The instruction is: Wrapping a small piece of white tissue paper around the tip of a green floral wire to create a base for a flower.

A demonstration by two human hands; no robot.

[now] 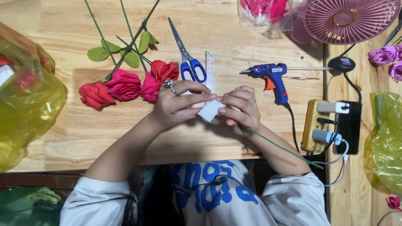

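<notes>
Above the wooden table (63, 134), my left hand (176, 106), which wears a ring, and my right hand (238, 109) meet around a small white square piece (210, 111), both pinching it. A thin green wire stem (289, 150) runs from under my right hand down toward my right sleeve. Just left of my left hand lie several red and pink fabric roses (121, 86) on green stems with leaves.
Blue-handled scissors (188, 58) and a clear ruler (210, 67) lie behind my hands. A blue glue gun (271, 76) rests to the right, near a power strip (315, 125) and phone (351, 125). A pink fan (349, 19), purple flowers (383, 54) and yellow plastic bags (25, 100) surround the table.
</notes>
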